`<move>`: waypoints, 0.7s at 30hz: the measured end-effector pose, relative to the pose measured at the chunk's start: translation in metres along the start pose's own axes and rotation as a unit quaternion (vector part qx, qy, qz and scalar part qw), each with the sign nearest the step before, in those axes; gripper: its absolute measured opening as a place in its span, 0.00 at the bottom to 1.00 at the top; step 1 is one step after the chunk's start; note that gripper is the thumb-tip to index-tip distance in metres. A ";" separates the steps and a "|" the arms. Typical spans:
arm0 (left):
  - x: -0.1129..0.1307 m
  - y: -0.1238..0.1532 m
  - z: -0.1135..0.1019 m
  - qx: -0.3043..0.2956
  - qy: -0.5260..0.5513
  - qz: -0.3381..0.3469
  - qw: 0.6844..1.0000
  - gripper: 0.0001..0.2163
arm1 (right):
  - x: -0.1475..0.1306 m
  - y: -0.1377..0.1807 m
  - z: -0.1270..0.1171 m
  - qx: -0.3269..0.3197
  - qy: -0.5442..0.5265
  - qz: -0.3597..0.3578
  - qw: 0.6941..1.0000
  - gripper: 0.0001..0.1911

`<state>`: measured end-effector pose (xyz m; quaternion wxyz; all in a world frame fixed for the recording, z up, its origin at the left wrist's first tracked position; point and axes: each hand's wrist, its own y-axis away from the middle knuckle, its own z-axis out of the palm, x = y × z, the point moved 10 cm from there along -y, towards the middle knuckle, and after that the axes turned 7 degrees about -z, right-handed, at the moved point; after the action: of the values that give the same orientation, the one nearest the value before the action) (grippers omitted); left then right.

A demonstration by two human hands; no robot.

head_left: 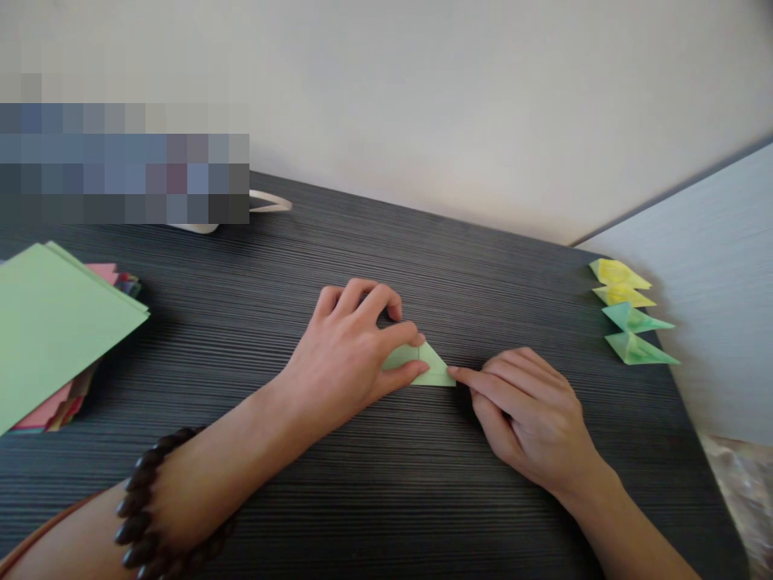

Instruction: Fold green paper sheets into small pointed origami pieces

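Observation:
A small piece of light green paper (433, 372), folded to a pointed shape, lies flat on the dark table. My left hand (347, 342) covers its left part, thumb and index finger pinned down on it and the other fingers bent. At the paper's right corner, the index fingertip of my right hand (531, 403) presses down. The remaining fingers of that hand are curled in. How far the paper reaches under my left hand is hidden.
On the left lies a stack of coloured paper (66, 322), light green sheets on top. Two yellow and two green folded paper pieces (631, 318) stand in a row near the table's right edge. A wall (452, 105) rises behind. A blurred-out object sits at the back left.

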<state>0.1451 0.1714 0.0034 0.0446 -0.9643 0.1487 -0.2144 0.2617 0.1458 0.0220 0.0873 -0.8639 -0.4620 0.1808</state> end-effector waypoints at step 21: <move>0.004 0.004 -0.005 -0.057 0.070 0.084 0.992 0.11 | 0.035 -0.008 0.020 -0.002 -0.091 0.125 0.988 0.12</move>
<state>0.1455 0.1668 0.0086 -0.0026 -0.9320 0.2442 -0.2679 0.2654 0.1784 -0.0024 0.0200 -0.8948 -0.3569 0.2675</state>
